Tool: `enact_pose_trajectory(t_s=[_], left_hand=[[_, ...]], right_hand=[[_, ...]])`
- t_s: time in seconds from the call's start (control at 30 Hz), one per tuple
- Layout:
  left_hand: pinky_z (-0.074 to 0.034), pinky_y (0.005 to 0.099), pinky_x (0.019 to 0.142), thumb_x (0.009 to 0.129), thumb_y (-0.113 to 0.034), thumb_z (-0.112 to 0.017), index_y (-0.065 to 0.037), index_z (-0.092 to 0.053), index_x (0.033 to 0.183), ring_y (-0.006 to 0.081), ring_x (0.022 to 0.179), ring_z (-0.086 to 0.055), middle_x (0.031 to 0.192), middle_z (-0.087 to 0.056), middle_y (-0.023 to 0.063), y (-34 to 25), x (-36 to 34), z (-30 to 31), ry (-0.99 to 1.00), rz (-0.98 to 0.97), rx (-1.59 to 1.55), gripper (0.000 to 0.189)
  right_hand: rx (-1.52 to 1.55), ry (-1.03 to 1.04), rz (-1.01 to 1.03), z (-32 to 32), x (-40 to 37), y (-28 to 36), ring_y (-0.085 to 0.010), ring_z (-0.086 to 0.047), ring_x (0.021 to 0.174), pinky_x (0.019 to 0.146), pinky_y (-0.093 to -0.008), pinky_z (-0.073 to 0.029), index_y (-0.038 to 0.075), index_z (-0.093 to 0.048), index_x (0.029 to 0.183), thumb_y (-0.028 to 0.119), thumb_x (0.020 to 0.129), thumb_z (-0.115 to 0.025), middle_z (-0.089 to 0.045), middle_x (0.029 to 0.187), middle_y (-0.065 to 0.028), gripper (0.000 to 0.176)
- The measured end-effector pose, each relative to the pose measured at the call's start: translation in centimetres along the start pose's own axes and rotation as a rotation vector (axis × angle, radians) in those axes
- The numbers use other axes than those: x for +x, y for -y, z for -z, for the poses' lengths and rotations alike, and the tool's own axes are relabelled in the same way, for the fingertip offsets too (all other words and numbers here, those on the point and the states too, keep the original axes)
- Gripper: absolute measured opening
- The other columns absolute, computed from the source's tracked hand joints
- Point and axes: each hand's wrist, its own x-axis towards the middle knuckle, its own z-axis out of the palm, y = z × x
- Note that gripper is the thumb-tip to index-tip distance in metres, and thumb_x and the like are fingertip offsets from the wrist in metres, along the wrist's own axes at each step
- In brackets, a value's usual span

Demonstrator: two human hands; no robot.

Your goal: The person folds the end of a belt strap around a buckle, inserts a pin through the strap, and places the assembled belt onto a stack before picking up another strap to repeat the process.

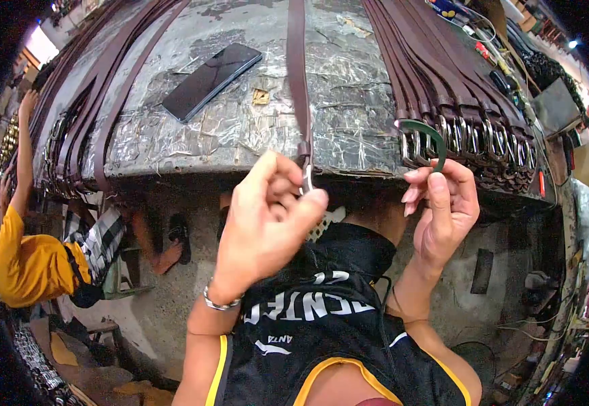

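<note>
Left hand [267, 230]: thumb and forefinger tips [316, 197] pinched together on the buckle end [306, 177] of the single belt [297, 74]. The other fingers are curled. Right hand [444, 210]: thumb and fingers [436, 183] clamped on the lower end of a green curved piece [435, 139], little finger spread.

The single belt runs straight up the foil-covered table [348, 101], and its buckle end hangs just over the front edge.

Right of the single belt is a row of buckled belts [463, 111], buckles lined along the edge. The green curved piece sits just in front of the nearest buckles. To the left is a phone [211, 80], near but apart. Further left are more belts [85, 115], and beyond them a person in a yellow shirt [31, 264].

Risks, as judged:
- The pinch is small, on metal. A tug could slip it, and the buckle end would drop off the edge.
- The green curved piece could hook a neighbouring buckle and drag that row.
- If the single belt whips sideways, it could sweep the phone.
</note>
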Motion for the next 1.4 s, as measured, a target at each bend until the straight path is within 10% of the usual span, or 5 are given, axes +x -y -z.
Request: enact_pose_trajectory(t_s=[0.1,0.37,0.83,1.4], left_hand=[[-0.057,0.0305,0.042,0.095,-0.012,-0.051,0.000,-0.052,0.112,0.0236,0.062,-0.072,0.112,-0.072,0.0368,0.8,0.5,0.9,0.336,0.132,-0.567,0.021],[-0.057,0.0267,0.063,0.106,-0.015,-0.061,0.004,-0.063,0.107,0.0104,0.070,-0.069,0.087,-0.072,0.0053,1.2,0.6,2.9,0.385,0.286,-0.071,0.019],[-0.052,0.0277,0.064,0.100,-0.011,-0.069,0.004,-0.071,0.100,0.0116,0.066,-0.066,0.074,-0.070,0.0093,1.1,0.5,1.9,0.006,-0.316,0.509,0.015],[-0.049,0.0258,0.062,0.092,-0.005,-0.073,0.003,-0.074,0.096,0.0092,0.066,-0.065,0.077,-0.072,0.0077,0.3,-0.1,3.4,0.110,-0.307,0.486,0.009]], right_hand=[[0.029,0.037,-0.011,0.3,-0.2,-0.1,-0.0171,-0.070,0.069,0.056,-0.0254,-0.054,-0.002,-0.062,0.117,0.006,0.103,-0.064,-0.077,0.099,-0.0240,0.016],[-0.063,0.075,0.016,0.7,0.1,0.1,-0.0189,-0.073,0.083,0.067,-0.0269,-0.057,-0.002,-0.064,0.111,0.003,0.100,-0.063,-0.076,0.107,-0.0242,0.012],[-0.223,0.195,0.229,-0.4,-0.4,-0.9,-0.0316,-0.066,0.116,0.105,-0.0450,-0.051,-0.002,-0.061,0.090,0.002,0.082,-0.067,-0.067,0.129,-0.0284,0.010],[-0.502,0.366,0.360,-0.8,-0.1,-1.2,-0.0398,-0.063,0.127,0.112,-0.0491,-0.046,0.000,-0.065,0.083,0.001,0.071,-0.072,-0.067,0.132,-0.0249,0.013]])
